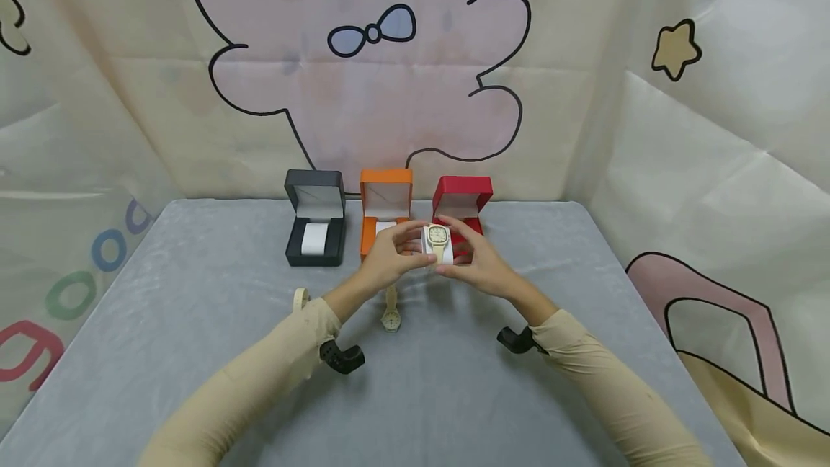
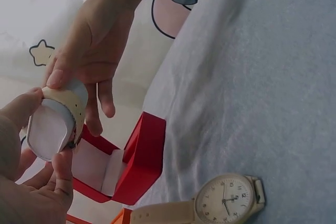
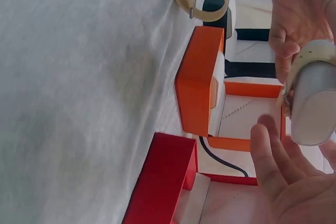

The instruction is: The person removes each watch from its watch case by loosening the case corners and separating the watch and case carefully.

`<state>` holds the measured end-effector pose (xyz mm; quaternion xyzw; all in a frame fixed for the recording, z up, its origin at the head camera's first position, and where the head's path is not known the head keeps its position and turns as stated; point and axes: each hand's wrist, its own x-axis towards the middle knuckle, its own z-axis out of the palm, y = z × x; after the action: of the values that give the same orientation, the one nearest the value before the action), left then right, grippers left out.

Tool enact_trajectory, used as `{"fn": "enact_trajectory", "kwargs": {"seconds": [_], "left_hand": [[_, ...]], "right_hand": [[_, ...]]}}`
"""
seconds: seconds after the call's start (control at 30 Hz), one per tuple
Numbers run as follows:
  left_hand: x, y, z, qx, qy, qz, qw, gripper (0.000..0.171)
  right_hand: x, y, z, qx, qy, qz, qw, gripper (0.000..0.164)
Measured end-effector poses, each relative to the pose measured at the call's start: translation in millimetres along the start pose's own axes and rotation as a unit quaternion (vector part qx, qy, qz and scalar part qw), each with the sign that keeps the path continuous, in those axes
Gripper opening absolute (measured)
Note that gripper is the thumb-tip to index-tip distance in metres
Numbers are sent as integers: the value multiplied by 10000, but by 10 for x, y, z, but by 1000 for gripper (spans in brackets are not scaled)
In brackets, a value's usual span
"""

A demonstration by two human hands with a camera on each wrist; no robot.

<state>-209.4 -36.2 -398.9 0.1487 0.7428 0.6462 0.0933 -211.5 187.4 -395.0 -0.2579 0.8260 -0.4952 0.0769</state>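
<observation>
In front of the open red watch box (image 1: 463,184), both hands hold up a white cushion (image 1: 448,255) with a cream-strapped watch (image 1: 437,236) round it. The squarish, gold-rimmed dial faces the head camera. My left hand (image 1: 387,254) pinches the cushion from the left between thumb and fingers. From the right, my right hand (image 1: 485,263) has its thumb and index finger at the cushion; its other fingers (image 3: 265,153) stand spread and apart from it. The cream strap (image 2: 71,100) runs over the cushion's side in the left wrist view.
An open orange box (image 1: 386,177) and an open dark box (image 1: 314,180) with a white cushion (image 1: 315,239) stand left of the red one. On the grey tablecloth (image 1: 441,395) lie a round-dial watch (image 1: 391,320) and a looped cream watch (image 1: 300,299). Behind hangs a printed curtain (image 1: 415,92).
</observation>
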Motion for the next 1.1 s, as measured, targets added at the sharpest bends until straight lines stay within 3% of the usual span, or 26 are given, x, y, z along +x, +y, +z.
{"fn": "enact_trajectory", "kwargs": {"seconds": [0.37,0.77,1.1], "left_hand": [[-25,-17,-15,-15,-107,-147,9998,64],[-13,-18,-54,201,-635,93,9977,70],[9,-3,-5,223,-657,85,9976,70]], "right_hand": [[-5,-48,69,186,34,95,9998,81],[-10,-61,65,343,84,-8,9994,79],[-30,-69,51,166,38,-122,9998,82]]}}
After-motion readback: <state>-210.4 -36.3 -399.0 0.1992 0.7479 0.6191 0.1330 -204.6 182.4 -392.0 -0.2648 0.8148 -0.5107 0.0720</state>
